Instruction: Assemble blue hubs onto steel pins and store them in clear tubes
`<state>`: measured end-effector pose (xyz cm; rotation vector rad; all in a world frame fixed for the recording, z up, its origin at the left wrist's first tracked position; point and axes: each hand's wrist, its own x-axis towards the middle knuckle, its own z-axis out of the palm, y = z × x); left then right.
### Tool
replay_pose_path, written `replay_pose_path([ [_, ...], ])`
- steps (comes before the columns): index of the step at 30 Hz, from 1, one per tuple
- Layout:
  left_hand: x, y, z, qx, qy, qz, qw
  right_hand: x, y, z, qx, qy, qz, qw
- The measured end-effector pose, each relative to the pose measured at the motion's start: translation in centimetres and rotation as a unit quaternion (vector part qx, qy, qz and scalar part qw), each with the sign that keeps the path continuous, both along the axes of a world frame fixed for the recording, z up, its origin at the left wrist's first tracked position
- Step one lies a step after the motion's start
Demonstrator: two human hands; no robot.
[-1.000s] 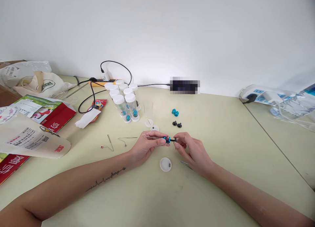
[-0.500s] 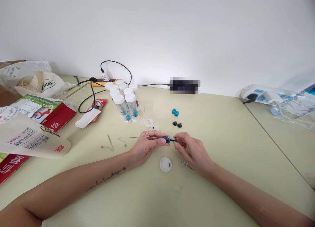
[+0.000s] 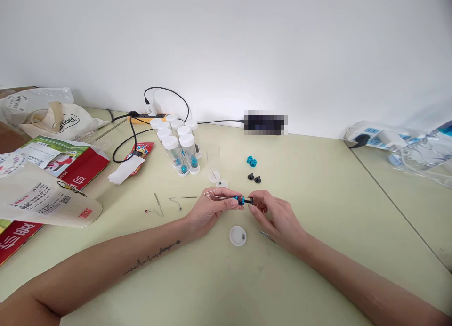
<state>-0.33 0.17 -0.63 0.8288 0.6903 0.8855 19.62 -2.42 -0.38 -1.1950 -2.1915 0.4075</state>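
Between thumb and fingers my left hand [image 3: 208,212] pinches a small blue metal part [image 3: 241,200], and a thin bent wire [image 3: 212,194] runs back over the fingers. My right hand [image 3: 278,217] has its fingertips closed on the disc end of a black screw-like piece [image 3: 248,201], whose stem meets the blue part. Beyond the hands lie two blue knobs [image 3: 252,161] and two black disc-headed pieces [image 3: 254,178]. A white cap [image 3: 237,236] with tiny dark bits in it sits below the hands. Beside the right palm is a metal rod [image 3: 265,235], partly covered.
Several white-capped clear tubes [image 3: 172,151] stand behind my left hand, near an open clear tube [image 3: 213,160]. Bent metal wires [image 3: 159,206] lie to the left. Bags and a red-green box [image 3: 88,168] crowd the left side. A power strip [image 3: 374,133] is at right.
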Motion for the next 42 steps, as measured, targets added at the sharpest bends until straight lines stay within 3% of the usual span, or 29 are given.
replay_pose_path([
  [42,0.05,0.03,-0.07,0.005,0.004,0.002,1.000,0.07,0.00,-0.30,0.004,0.002,0.000,1.000],
])
